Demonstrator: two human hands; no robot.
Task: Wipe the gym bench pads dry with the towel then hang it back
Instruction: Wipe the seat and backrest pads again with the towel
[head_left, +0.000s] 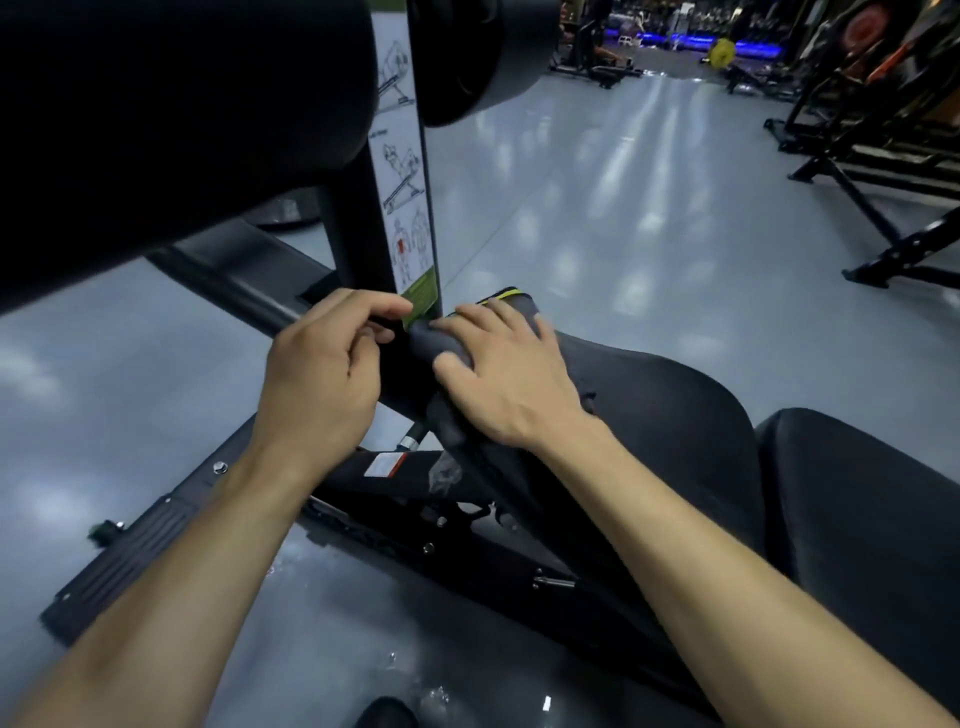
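A dark grey towel (519, 306) with a yellow-green edge lies bunched on the front end of the black seat pad (660, 410). My right hand (511, 382) rests on top of the towel with fingers spread and thumb against its near side. My left hand (322, 369) hovers just left of it beside the upright post (363, 234), fingers loosely curled, holding nothing. A second black pad (862, 519) continues at the lower right. A large black roller pad (171, 119) fills the upper left.
The post carries a white instruction sticker (402, 166). The bench's black frame and foot bar (135, 545) run across the grey floor below my arms. Other black gym machines (872, 156) stand at the right and far back.
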